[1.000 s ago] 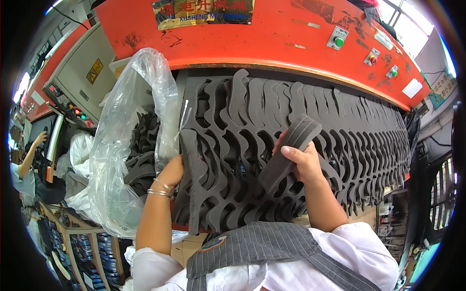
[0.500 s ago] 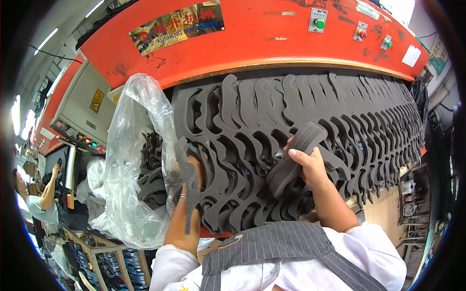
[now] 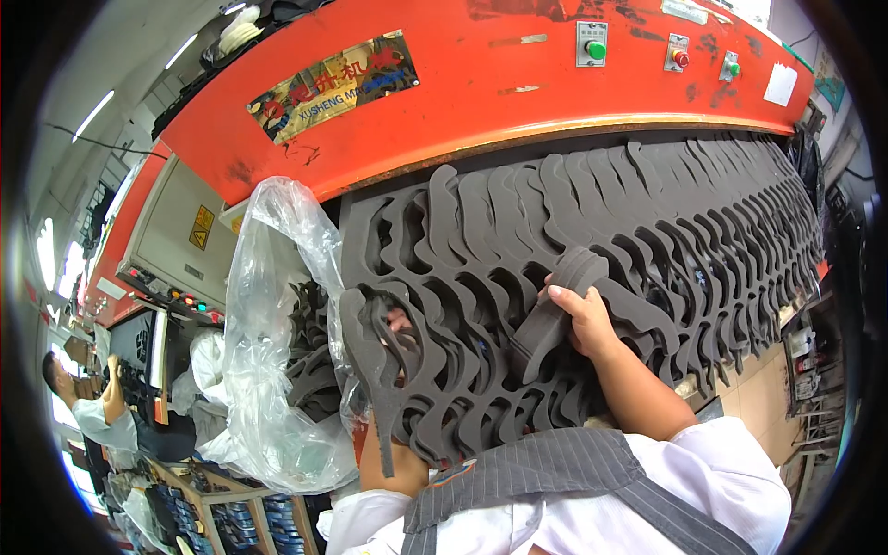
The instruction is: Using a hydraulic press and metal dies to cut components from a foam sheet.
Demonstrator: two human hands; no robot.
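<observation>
A dark grey foam sheet (image 3: 504, 264), cut through with rows of curved slots, spreads across the machine bed. My right hand (image 3: 587, 319) is closed around a small stack of curved foam pieces (image 3: 546, 335), thumb on top, above the sheet's middle. Another curved foam piece (image 3: 638, 310) slants away to the right of that stack. At the sheet's left edge, my left hand (image 3: 398, 322) is mostly hidden behind the foam; some fingers show through an opening, and its grip is not visible. Beside it stands a clear plastic bag (image 3: 268, 370) with dark foam pieces inside.
Behind the sheet rises a red machine front (image 3: 481, 83) with green and red push buttons (image 3: 680, 58). A grey control cabinet (image 3: 176, 227) stands at the left. A co-worker (image 3: 106, 407) is at another machine, far left. Below, a wooden rack (image 3: 227, 499) holds stacked blue items.
My left hand has moved further behind the sheet's left edge, its fingers now showing through an opening. The right hand keeps its hold on the foam stack. The whole view has shifted slightly.
</observation>
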